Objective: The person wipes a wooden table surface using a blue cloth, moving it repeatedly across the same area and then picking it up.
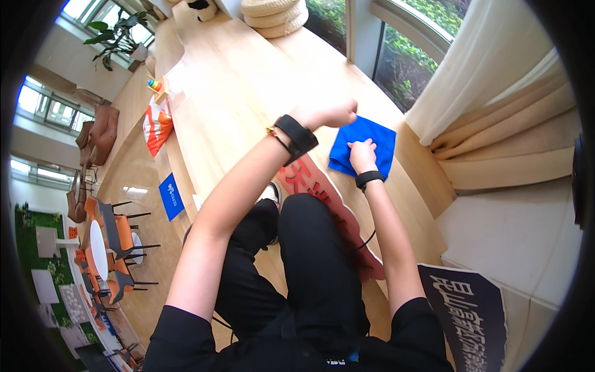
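Observation:
A folded blue cloth (384, 139) lies on the pale wooden surface (241, 69) in front of me, its layers showing along the near left edge. My right hand (363, 156) rests on top of the cloth, fingers spread and slightly bent. By the cloth's far left corner is my left hand (335, 114), its fingers curled in. Glare washes out part of that hand, so whether it pinches any fabric is hidden. Each wrist wears a black band.
A red sign (311, 181) with writing lies beside my knee, and a dark sign (469, 316) stands at lower right. Curtains (506, 116) hang on the right. Woven cushions (274, 16) are stacked at the far end. An orange-and-white bag (158, 123) and a ring toy (157, 88) sit left.

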The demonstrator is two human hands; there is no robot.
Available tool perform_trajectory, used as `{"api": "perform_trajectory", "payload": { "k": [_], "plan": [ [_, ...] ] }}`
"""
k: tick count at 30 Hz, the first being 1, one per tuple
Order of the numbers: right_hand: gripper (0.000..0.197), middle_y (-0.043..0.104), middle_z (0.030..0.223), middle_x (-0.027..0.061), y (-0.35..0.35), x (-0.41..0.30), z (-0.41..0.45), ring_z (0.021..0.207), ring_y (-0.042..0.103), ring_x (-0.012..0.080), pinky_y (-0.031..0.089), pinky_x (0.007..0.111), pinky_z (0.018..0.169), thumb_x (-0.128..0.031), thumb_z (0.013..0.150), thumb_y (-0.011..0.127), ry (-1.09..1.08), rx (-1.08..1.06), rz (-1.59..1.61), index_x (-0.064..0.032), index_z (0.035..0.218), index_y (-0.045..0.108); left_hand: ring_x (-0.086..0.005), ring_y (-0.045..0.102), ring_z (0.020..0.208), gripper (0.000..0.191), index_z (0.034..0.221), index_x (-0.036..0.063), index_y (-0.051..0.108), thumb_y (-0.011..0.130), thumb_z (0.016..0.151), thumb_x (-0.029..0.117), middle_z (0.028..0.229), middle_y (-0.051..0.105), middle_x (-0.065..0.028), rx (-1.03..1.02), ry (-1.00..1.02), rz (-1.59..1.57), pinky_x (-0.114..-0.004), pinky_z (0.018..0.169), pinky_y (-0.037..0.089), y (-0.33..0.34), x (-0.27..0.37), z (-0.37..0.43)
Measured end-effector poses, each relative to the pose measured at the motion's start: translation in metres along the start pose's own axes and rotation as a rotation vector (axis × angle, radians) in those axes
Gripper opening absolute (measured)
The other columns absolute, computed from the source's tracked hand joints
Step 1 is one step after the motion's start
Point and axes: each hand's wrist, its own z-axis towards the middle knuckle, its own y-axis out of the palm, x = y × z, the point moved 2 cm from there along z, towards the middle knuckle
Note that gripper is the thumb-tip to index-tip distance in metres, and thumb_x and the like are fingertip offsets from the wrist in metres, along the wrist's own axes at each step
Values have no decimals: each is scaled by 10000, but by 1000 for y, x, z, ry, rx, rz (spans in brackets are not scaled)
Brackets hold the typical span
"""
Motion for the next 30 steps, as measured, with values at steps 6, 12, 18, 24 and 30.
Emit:
{"api": "perform_trajectory", "payload": {
  "k": [6,12,18,24,30],
  "plan": [
    [135,443,904,159,-29,-2,-18,776,503,332,489,364,591,-111,794,426,-130,172,-120,-133,884,525,-295,545,863,278,934,5,565,397,756,137,897,583,-175,-11,13,42,-341,790,416,6,0,-5],
    [163,519,867,173,-26,38,0,768,559,349,489,393,625,-126,812,390,-63,9,-151,-103,894,530,-302,545,845,279,931,0,558,393,754,140,870,583,-181,-1,50,80,-344,773,419,-16,15,-17],
    [106,541,755,209,-139,-17,-12,753,528,356,435,406,667,-19,623,512,-216,241,151,-15,729,516,-316,532,861,293,961,-4,535,374,752,125,887,570,-199,52,90,6,-359,775,413,-42,-1,-48],
    [195,502,820,198,-283,-62,-103,768,517,340,427,380,716,-65,647,543,-393,322,203,8,827,523,-321,532,856,311,982,-4,527,354,754,117,893,569,-201,73,98,-7,-359,770,415,-46,-4,-43],
    [216,515,775,174,-358,-88,-164,740,510,312,411,354,695,-68,643,525,-527,212,415,13,843,527,-307,547,836,286,955,46,548,454,792,261,902,579,-174,140,357,-372,-351,727,424,-41,-6,-22]
  ]
}}
